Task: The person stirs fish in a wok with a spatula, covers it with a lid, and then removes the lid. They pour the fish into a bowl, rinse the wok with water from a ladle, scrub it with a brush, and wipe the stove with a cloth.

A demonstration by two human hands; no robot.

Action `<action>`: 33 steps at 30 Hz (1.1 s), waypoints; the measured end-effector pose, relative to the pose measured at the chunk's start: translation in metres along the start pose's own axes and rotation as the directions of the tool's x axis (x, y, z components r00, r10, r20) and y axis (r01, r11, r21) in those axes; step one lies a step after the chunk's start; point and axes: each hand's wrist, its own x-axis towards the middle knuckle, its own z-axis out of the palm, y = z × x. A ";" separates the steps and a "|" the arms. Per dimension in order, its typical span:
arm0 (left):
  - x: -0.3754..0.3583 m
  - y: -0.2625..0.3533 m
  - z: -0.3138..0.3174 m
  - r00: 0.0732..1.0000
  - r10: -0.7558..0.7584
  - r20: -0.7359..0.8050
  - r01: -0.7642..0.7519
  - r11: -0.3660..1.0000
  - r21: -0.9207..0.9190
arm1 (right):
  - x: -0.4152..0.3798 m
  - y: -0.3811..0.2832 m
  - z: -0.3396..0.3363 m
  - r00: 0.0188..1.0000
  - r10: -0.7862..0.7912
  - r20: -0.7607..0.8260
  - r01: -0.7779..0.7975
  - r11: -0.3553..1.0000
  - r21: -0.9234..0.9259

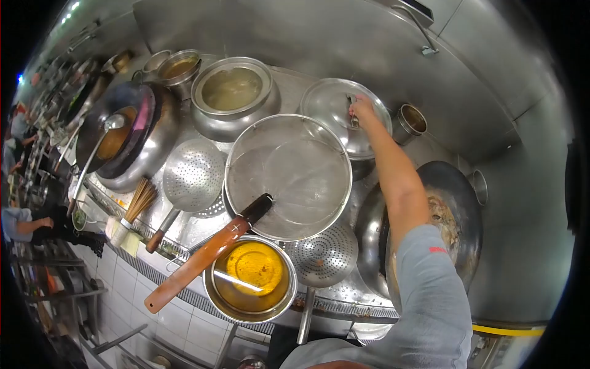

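Observation:
My right hand [362,109] is closed around the handle of a round metal lid [326,104] at the back of the stove. The lid lies over a pot whose contents are hidden. My left hand is out of view. In front of the lid rests a large fine-mesh strainer [289,178], its wooden handle [196,270] slanting toward the front left. Below my right forearm sits a big wok [470,230] with pale, cooked-looking contents.
A metal pot [283,307] of yellow oil stands at the front, with perforated skimmers [193,175] around it. A pot of cloudy liquid [233,89], a wok with a ladle [114,122] and a bamboo brush [140,200] are left. Other people [27,224] stand far left.

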 end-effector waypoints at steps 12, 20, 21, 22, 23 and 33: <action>-0.007 0.025 -0.023 0.974 0.155 0.164 -0.185 0.964 0.192 | -0.080 -0.047 -0.038 0.985 -0.040 0.170 0.137 0.782 -0.607; -0.047 0.119 -0.041 0.924 0.235 0.300 -0.333 0.881 0.337 | -0.395 -0.128 -0.258 0.647 -0.546 0.532 0.726 0.654 -0.211; -0.048 0.130 -0.035 0.895 0.342 0.285 -0.418 0.864 0.279 | -0.442 -0.127 -0.297 0.686 -0.477 0.549 0.664 0.719 -0.206; -0.052 0.150 -0.026 0.869 0.404 0.286 -0.474 0.845 0.247 | -0.485 -0.122 -0.335 0.712 -0.413 0.568 0.606 0.770 -0.200; -0.056 0.165 -0.015 0.837 0.469 0.281 -0.532 0.819 0.215 | -0.524 -0.109 -0.373 0.753 -0.336 0.567 0.516 0.835 -0.190; -0.085 0.259 0.156 0.776 0.602 0.188 -0.623 0.685 0.377 | -0.844 0.183 -0.589 0.840 0.488 0.239 -0.471 0.873 -0.125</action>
